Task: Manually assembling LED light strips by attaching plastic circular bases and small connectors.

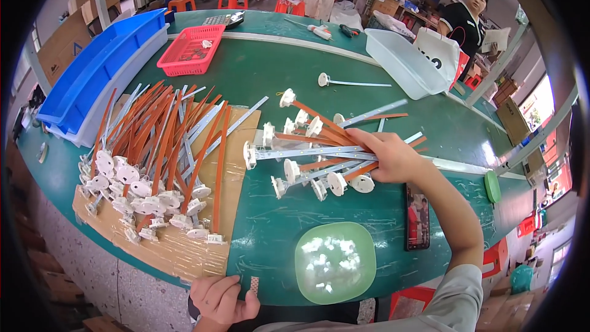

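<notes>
My right hand (393, 157) is closed around several LED strips (319, 153), some pale blue-white and some orange-brown, at the middle of the table. White round end pieces (290, 169) on the strips fan out to the left of the hand. My left hand (220, 300) rests at the table's near edge with its fingers curled in and the thumb out; I see nothing in it. A small patterned strip (254, 286) lies beside its thumb. To the left, a large heap of similar strips (163, 123) lies on a cardboard sheet (209, 257), round ends toward me.
A pale green bowl (335, 294) and a phone (417, 218) are nearest me. Farther off stand a red basket (165, 64), blue bin (101, 64), clear tub (399, 64) and glue gun (319, 31). One loose strip (359, 83) lies beyond my hand. Other people (464, 34) stand behind the table.
</notes>
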{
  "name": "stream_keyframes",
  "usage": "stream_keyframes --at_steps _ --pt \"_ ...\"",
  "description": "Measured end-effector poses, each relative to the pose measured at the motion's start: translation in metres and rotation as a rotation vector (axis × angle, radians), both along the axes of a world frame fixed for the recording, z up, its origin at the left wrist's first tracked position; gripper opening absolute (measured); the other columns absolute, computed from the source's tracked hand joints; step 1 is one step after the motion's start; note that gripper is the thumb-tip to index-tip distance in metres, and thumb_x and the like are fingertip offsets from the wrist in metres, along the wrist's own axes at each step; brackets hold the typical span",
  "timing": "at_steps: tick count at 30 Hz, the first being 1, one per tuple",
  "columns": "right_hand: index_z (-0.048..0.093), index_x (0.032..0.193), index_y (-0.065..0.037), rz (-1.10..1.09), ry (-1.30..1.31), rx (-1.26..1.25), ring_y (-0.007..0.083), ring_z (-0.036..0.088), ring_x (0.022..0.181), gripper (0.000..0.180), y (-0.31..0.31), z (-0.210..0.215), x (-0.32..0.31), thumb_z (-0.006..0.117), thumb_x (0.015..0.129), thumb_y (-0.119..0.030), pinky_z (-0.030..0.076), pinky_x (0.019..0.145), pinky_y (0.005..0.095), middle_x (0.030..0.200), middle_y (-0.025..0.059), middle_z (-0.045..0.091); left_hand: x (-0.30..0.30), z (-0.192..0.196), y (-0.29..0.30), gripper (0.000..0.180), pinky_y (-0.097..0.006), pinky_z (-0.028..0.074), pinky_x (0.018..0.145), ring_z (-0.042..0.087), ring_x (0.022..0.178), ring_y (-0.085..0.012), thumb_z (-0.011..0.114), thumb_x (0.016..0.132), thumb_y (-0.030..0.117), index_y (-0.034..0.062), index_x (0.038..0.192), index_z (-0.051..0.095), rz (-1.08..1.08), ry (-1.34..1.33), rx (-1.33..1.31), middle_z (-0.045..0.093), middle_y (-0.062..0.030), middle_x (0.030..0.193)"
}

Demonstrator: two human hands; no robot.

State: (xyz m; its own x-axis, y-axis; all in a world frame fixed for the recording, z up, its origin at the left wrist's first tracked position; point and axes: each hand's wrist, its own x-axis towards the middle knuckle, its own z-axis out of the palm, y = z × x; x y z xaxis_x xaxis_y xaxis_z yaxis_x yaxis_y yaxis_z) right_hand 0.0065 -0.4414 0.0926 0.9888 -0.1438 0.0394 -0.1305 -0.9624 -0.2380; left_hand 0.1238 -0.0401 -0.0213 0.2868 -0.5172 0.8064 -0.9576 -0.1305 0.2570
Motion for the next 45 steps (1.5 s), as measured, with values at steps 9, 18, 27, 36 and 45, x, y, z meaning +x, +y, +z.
stream_keyframes --at_steps 9,18,27,36,45 --pt "0.042 0.149 -0.016 0.023 0.202 -0.043 0.0377 0.056 0.119 0.095 -0.005 0.013 -0.016 0.086 0.064 -0.023 0.047 0.102 0.0434 0.132 0.0188 0.056 -0.001 -0.005 -0.003 0.018 -0.035 0.042 0.057 0.057 0.062 -0.0244 0.067 0.073 0.020 0.0060 0.072 0.057 -0.015 0.001 -0.035 0.065 -0.0076 0.079" --pt "0.066 0.116 -0.005 -0.176 0.003 -0.071 0.0359 0.064 0.105 0.039 -0.041 0.051 0.034 0.074 0.082 -0.023 0.052 0.090 0.0443 0.109 0.0184 0.067 -0.001 0.003 -0.003 0.019 -0.035 0.041 0.057 0.057 0.062 -0.0239 0.067 0.074 0.022 0.0068 0.073 0.056 0.014 -0.006 -0.010 0.065 -0.0067 0.080" --pt "0.069 0.118 -0.013 -0.627 0.117 -0.125 0.0369 0.064 0.111 0.044 -0.140 -0.043 0.187 0.067 0.085 -0.042 0.052 0.095 0.0454 0.119 0.0167 0.068 0.005 0.021 -0.009 0.016 -0.038 0.047 0.056 0.059 0.060 -0.0285 0.069 0.078 0.016 0.0007 0.077 0.064 -0.059 0.070 -0.034 0.065 -0.0134 0.080" --pt "0.072 0.082 -0.008 -0.376 0.030 -0.286 0.0305 0.070 0.082 0.023 -0.131 -0.014 0.161 0.076 0.073 -0.029 0.056 0.073 0.0422 0.086 0.0130 0.072 -0.003 0.007 -0.006 0.012 -0.035 0.049 0.062 0.062 0.067 -0.0250 0.071 0.069 0.008 0.0061 0.072 0.060 -0.096 0.088 -0.083 0.068 -0.0077 0.082" --pt "0.072 0.086 -0.003 -0.368 0.063 -0.311 0.0308 0.069 0.076 0.032 -0.079 0.030 0.055 0.076 0.075 -0.033 0.054 0.072 0.0431 0.082 0.0159 0.072 -0.106 0.130 -0.040 0.021 -0.041 0.051 0.071 0.064 0.079 -0.0301 0.070 0.085 0.005 0.0003 0.105 0.069 -1.580 0.542 -0.197 0.068 -0.0117 0.102"
